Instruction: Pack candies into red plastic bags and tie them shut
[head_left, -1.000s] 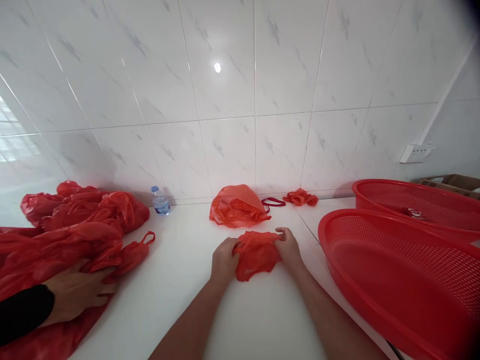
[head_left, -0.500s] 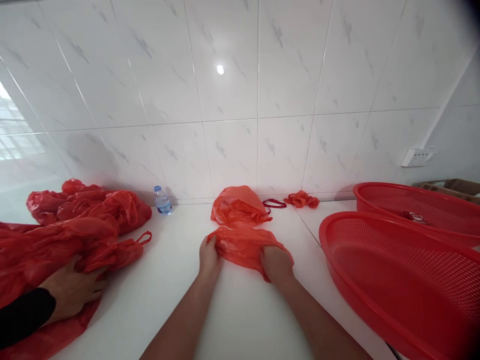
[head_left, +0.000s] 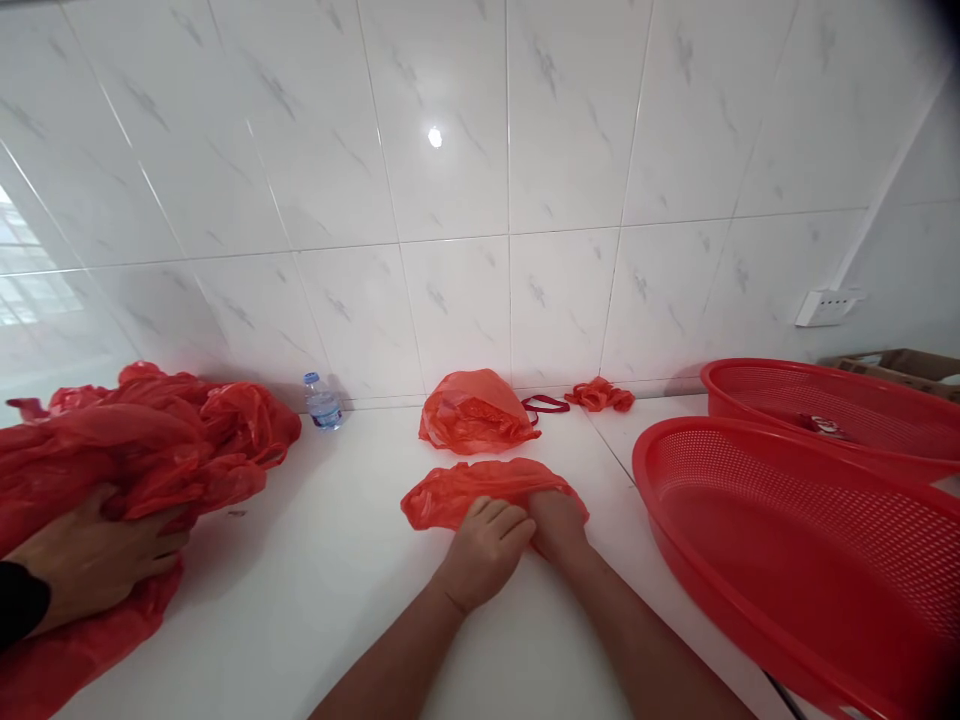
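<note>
A red plastic bag lies spread in front of me, its near edge at my hands. My left hand is closed on that edge, fingers curled, close beside my right hand. My right hand is closed at the bag's right part, with red film around it and its fingertips hidden. Just behind stands a rounded, filled-out red plastic bag against the wall. A dark red strap loop and a crumpled red plastic bag lie to its right.
A heap of red plastic bags covers the left side, with another person's hand on it. A water bottle stands by the wall. On the right are a near red basket, a far red basket and a cardboard box.
My left hand has let go of the bag's left end and moved right, beside my right hand. The other person's hand and the heap have shifted left.
</note>
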